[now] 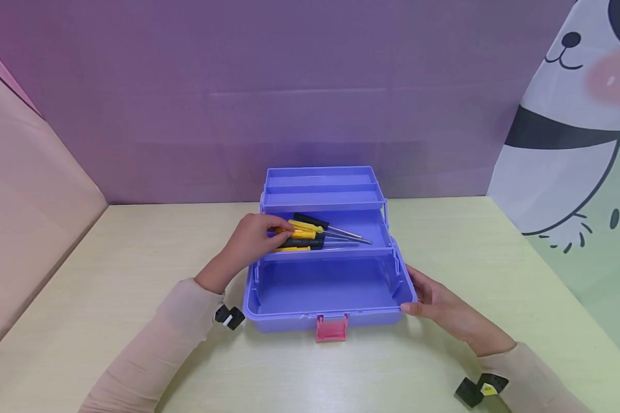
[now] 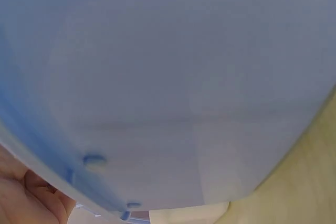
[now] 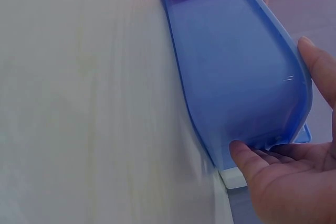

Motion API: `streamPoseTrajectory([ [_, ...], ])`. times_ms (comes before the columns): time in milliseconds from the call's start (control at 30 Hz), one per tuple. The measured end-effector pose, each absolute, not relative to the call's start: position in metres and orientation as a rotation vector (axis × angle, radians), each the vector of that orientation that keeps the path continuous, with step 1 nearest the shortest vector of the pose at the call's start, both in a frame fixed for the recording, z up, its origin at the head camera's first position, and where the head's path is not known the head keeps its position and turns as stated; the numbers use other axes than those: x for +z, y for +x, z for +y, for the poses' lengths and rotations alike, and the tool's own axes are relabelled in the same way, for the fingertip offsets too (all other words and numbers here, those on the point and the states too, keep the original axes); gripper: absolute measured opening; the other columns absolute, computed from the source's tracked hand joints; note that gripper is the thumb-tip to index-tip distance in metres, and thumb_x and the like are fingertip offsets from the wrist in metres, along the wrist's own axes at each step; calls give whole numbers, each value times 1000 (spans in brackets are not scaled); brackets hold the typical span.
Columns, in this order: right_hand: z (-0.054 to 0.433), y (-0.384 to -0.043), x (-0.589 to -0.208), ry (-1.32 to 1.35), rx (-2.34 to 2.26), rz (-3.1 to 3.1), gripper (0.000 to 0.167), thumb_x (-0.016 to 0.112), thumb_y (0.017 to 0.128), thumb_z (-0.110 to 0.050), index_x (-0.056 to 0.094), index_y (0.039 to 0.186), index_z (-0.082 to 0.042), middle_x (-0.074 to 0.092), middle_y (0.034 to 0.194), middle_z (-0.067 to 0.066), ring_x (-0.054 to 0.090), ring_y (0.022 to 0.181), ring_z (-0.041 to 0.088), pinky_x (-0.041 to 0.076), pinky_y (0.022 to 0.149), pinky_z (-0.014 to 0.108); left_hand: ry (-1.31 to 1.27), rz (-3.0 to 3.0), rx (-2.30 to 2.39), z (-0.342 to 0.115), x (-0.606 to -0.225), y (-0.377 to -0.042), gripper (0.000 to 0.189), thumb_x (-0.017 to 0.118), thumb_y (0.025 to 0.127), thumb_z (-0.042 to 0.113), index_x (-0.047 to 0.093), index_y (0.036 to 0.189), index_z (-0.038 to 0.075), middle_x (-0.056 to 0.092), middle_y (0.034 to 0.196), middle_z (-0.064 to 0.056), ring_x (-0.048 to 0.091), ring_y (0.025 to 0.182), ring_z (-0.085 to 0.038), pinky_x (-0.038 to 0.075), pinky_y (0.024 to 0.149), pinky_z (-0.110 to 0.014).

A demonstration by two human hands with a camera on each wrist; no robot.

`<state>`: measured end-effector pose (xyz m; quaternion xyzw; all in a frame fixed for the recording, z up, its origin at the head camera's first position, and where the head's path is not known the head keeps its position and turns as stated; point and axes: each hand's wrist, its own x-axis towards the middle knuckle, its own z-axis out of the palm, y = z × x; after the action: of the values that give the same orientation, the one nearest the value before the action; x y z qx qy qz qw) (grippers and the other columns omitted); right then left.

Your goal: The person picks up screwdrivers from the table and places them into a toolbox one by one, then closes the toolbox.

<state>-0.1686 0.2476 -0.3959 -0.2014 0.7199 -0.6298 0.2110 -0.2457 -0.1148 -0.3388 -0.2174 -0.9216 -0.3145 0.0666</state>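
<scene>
A purple-blue plastic toolbox (image 1: 286, 324) stands unfolded, its pink latch (image 1: 332, 330) hanging at the front. Screwdrivers with yellow or black handles lie in its middle tray (image 1: 376, 226); one black handle (image 1: 310, 219) is at the back. My left hand (image 1: 253, 238) reaches over the tray's left end and pinches a yellow-handled screwdriver (image 1: 303, 234) between thumb and fingers. At the front right corner my right hand (image 1: 436, 298) holds the box's side, thumb at the rim. In the left wrist view the box wall (image 2: 173, 77) fills most of the picture, with the left hand (image 2: 31, 198) at the lower left.
Above the middle tray sits an upper tray (image 1: 322, 195) with shallow sections. The deep bottom compartment (image 1: 325, 287) faces the front. A pale wooden table (image 1: 134, 275) extends around the box. Behind it hangs a purple backdrop (image 1: 310, 86), with a cartoon panel (image 1: 573, 172) at right.
</scene>
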Motion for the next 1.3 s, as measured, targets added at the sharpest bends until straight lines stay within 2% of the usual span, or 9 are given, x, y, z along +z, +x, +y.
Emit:
streamPoseTrajectory([
  [567, 248, -169, -397, -563, -1741, 2018, 84, 62, 91, -12, 4, 150, 1, 15, 151, 28, 33, 130, 40, 43, 95, 20, -681, -2690, -1132, -121, -343, -244, 18, 67, 87, 10, 73, 103, 4, 70, 101, -10, 65, 96, -25, 55, 81, -35],
  [900, 248, -170, -397, -558, -1746, 2011, 84, 61, 91, -12, 3, 150, 1, 13, 152, 28, 32, 131, 40, 43, 95, 21, -646, -2612, -1274, -127, -341, -238, 18, 67, 88, 11, 72, 104, 5, 70, 99, -9, 65, 91, -22, 56, 74, -31],
  [1033, 248, -170, -397, -557, -1740, 2010, 84, 61, 91, -12, 2, 150, 2, 13, 152, 28, 31, 131, 41, 43, 95, 20, -647, -2573, -1364, -133, -339, -235, 18, 66, 89, 11, 72, 104, 3, 70, 100, -10, 65, 94, -23, 56, 77, -30],
  [1300, 248, -168, -395, -594, -1756, 1991, 82, 59, 91, -8, 3, 149, 3, 17, 150, 31, 41, 127, 31, 44, 94, 21, -486, -2550, -1550, -147, -340, -230, 21, 63, 91, 16, 70, 108, 5, 69, 106, -11, 66, 93, -22, 55, 77, -25],
])
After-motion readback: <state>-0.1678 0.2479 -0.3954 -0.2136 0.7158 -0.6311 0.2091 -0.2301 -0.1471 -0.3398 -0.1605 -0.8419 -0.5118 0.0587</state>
